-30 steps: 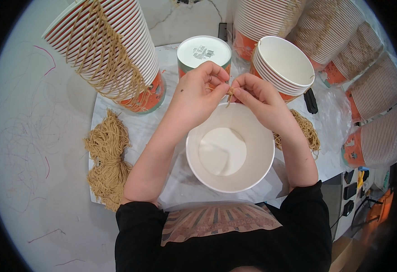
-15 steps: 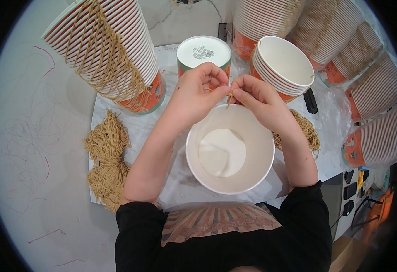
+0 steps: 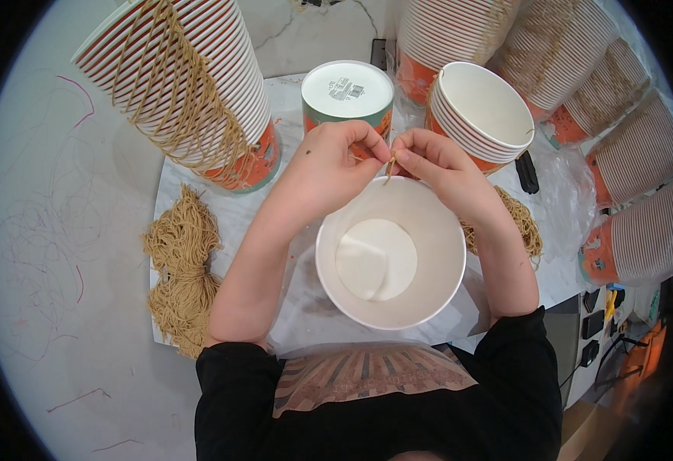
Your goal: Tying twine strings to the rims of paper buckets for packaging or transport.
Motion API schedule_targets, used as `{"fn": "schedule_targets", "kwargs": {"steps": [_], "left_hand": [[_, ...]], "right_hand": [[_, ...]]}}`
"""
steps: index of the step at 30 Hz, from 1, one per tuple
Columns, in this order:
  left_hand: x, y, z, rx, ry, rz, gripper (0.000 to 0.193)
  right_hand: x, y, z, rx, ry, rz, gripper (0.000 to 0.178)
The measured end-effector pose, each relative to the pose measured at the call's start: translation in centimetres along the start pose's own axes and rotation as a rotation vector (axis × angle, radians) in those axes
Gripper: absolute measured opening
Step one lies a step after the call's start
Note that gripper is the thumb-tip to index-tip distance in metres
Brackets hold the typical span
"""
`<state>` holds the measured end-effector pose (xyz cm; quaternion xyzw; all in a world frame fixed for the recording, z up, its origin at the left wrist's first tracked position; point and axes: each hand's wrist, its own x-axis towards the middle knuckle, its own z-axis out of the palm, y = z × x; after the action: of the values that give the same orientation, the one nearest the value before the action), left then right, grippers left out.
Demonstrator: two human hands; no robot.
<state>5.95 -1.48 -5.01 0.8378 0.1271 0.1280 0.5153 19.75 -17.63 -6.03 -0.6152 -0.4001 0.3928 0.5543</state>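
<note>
A white paper bucket (image 3: 436,288) stands mouth up in front of me. Above its far rim, my left hand (image 3: 340,163) and my right hand (image 3: 438,163) meet fingertip to fingertip. Both pinch a short tan cord (image 3: 388,170), whose loose end hangs down at the rim. Whether the cord passes through the bucket's wall is hidden by my fingers. Just beyond my left hand, a bucket (image 3: 348,91) with a green band sits upside down, its white base up. Behind my right forearm lies a bundle of tan cords (image 3: 519,219), partly covered.
At the far left leans a tall stack of nested buckets (image 3: 229,84) draped with tan cords. A tied hank of cord (image 3: 185,269) lies left of my arm. A shorter bucket stack (image 3: 478,104), a black tool (image 3: 527,171) and several plastic-wrapped stacks (image 3: 636,146) occupy the right side.
My left hand has dipped slightly and its fingers have drawn closer to the cord. My right hand keeps nearly the same place. The bucket has not visibly moved.
</note>
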Motion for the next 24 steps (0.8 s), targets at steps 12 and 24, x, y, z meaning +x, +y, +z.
{"fn": "schedule_targets", "kwargs": {"steps": [12,24], "left_hand": [[0.3,-0.7,0.4,-0.065,-0.034,-0.013,0.018],[0.7,-1.3,-0.3,-0.271,-0.091,-0.109,0.013]], "right_hand": [[0.2,0.8,0.0,-0.087,0.044,-0.103,0.012],[0.1,0.3,0.9,-0.181,0.058,-0.194,0.017]]}}
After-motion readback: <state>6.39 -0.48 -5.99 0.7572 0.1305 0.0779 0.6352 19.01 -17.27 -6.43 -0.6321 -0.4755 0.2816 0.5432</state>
